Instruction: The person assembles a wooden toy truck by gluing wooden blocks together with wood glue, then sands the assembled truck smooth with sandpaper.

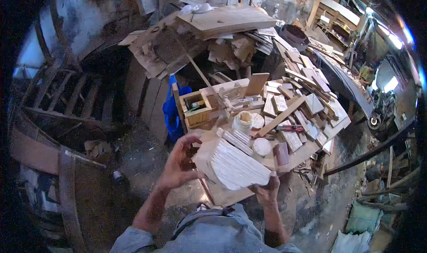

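A flat wooden piece with a white, ridged face point(236, 165) is held up in front of my body, above the near edge of the workbench. My right hand point(267, 190) grips its lower right corner, fingers closed on it. At the left, my left hand point(179, 164) is beside the piece, its thumb and fingers spread apart around a gap near the edge. Behind the piece stand an open white jar point(242, 121) and a round white lid point(262, 146). A brown block point(280, 153) lies to their right.
Wood offcuts point(289, 106) are heaped over the bench point(304, 157). A small wooden box point(196, 115) holds tools, with a blue bag point(171, 115) beside it. Red-handled pliers point(290, 128) lie among the offcuts. A large board point(227, 20) rests behind. A person point(365, 74) is far right.
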`<state>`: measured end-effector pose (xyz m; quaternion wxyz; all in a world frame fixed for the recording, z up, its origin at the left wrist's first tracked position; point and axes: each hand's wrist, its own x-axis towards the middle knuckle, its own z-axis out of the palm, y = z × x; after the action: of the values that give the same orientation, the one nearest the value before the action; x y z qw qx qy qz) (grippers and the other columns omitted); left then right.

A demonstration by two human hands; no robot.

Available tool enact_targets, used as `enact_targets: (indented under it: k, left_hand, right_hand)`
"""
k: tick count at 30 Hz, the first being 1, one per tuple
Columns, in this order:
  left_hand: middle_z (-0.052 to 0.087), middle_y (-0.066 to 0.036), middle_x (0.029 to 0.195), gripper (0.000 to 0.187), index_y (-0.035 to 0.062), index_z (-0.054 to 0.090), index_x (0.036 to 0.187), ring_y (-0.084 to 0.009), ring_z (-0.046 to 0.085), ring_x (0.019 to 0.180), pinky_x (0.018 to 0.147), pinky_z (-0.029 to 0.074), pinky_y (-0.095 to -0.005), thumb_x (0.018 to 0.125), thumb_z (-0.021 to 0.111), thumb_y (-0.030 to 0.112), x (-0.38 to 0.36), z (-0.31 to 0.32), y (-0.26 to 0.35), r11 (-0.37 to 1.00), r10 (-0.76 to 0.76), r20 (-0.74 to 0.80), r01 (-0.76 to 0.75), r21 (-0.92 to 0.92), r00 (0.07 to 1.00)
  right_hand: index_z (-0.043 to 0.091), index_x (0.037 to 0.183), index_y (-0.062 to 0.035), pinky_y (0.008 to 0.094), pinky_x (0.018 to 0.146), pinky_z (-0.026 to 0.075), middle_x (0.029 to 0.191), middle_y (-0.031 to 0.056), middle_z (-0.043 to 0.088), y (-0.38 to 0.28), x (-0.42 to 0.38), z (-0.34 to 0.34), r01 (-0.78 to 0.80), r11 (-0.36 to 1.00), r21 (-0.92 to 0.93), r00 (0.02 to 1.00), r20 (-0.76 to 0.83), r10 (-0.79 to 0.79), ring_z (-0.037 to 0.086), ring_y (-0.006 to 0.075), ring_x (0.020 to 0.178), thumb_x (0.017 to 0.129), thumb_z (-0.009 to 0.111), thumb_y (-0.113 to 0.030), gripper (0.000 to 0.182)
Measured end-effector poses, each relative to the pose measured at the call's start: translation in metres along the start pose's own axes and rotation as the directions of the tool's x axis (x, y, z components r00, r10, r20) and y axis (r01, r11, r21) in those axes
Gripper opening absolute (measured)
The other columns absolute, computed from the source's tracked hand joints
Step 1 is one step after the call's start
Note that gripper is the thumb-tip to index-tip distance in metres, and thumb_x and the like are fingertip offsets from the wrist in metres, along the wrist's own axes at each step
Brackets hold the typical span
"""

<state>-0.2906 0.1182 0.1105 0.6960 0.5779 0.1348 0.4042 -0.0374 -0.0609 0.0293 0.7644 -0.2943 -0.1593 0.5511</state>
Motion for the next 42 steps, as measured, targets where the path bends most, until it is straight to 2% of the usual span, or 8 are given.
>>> enact_targets:
  k: [1,4,7,15,20,26,35,42]
  left_hand:
    - [0.043,-0.007,0.140,0.100,0.0069,0.041,0.149,-0.0230,0.051,0.126,0.104,0.049,-0.0381,0.065,0.095,0.008,0.003,-0.005,-0.009,0.999,-0.042,0.031,0.042,-0.018,0.999]
    - [0.047,-0.007,0.138,0.101,0.0064,0.038,0.152,-0.0232,0.052,0.125,0.106,0.046,-0.0380,0.068,0.093,0.014,0.015,-0.026,-0.034,0.989,-0.142,0.103,0.145,-0.030,0.985]
    - [0.054,-0.006,0.130,0.092,0.0051,0.040,0.151,-0.0205,0.055,0.121,0.105,0.046,-0.0357,0.076,0.089,0.025,0.026,-0.037,-0.057,0.975,-0.221,0.108,0.216,0.058,0.969]
    - [0.064,0.003,0.115,0.055,0.0056,0.055,0.136,-0.0106,0.061,0.104,0.090,0.049,-0.0278,0.094,0.069,0.038,0.031,-0.048,-0.095,0.811,-0.570,-0.039,0.570,0.130,0.821]
    - [0.065,0.003,0.106,0.038,0.0073,0.059,0.129,-0.0061,0.059,0.093,0.077,0.049,-0.0250,0.102,0.059,0.035,0.041,-0.022,-0.091,0.843,-0.535,-0.125,0.538,-0.005,0.836]
    - [0.067,0.003,0.104,0.040,0.0055,0.059,0.130,-0.0070,0.061,0.088,0.075,0.050,-0.0248,0.103,0.058,0.035,0.054,-0.045,-0.093,0.796,-0.597,-0.027,0.596,0.108,0.802]
    - [0.067,0.000,0.111,0.047,0.0026,0.061,0.130,-0.0075,0.061,0.091,0.076,0.048,-0.0223,0.098,0.065,0.037,0.093,-0.065,-0.112,0.638,-0.605,-0.153,0.591,0.494,0.781]
    - [0.067,-0.004,0.105,0.050,0.0042,0.061,0.127,-0.0132,0.065,0.088,0.073,0.054,-0.0276,0.093,0.070,0.039,0.100,-0.071,-0.127,0.739,-0.538,-0.041,0.494,0.458,0.842]
  right_hand:
    - [0.052,0.131,-0.0005,0.0487,0.096,0.056,0.127,0.0165,0.062,0.001,-0.007,0.020,0.027,0.982,-0.189,0.990,-0.128,-0.052,0.062,0.0312,0.117,0.087,0.076,-0.025,0.057]
    - [0.054,0.129,0.0029,0.0388,0.097,0.055,0.126,0.0135,0.064,0.021,-0.005,0.006,0.189,0.689,-0.699,0.963,-0.004,-0.268,0.063,0.0221,0.115,0.077,0.081,0.006,0.059]
    - [0.053,0.129,0.0043,0.0355,0.100,0.052,0.124,0.0133,0.064,0.022,-0.010,0.019,0.135,0.653,-0.746,0.972,-0.027,-0.232,0.063,0.0212,0.114,0.080,0.081,0.001,0.057]
    - [0.053,0.131,0.0002,0.0358,0.093,0.052,0.118,0.0146,0.068,0.032,-0.004,0.022,-0.138,0.606,-0.783,0.968,-0.237,-0.087,0.066,0.0238,0.105,0.079,0.086,-0.024,0.066]
    - [0.060,0.111,0.0029,0.0391,0.078,0.055,0.099,0.0172,0.071,0.069,0.004,-0.004,0.028,0.692,-0.721,0.963,-0.167,-0.212,0.070,0.0250,0.086,0.076,0.088,-0.026,0.054]
    - [0.060,0.108,0.0034,0.0376,0.074,0.056,0.095,0.0170,0.071,0.059,-0.001,0.016,-0.035,0.536,-0.843,0.963,-0.172,-0.209,0.070,0.0241,0.085,0.077,0.086,-0.027,0.051]
    - [0.060,0.116,0.0036,0.0370,0.079,0.056,0.102,0.0145,0.072,0.067,0.010,0.039,-0.175,0.755,-0.632,0.939,-0.338,-0.066,0.070,0.0219,0.089,0.084,0.080,-0.025,0.047]
    - [0.061,0.117,0.0023,0.0317,0.071,0.056,0.102,0.0103,0.071,0.070,0.019,0.028,-0.293,0.836,-0.464,0.904,-0.419,0.084,0.067,0.0158,0.084,0.088,0.078,-0.024,0.043]
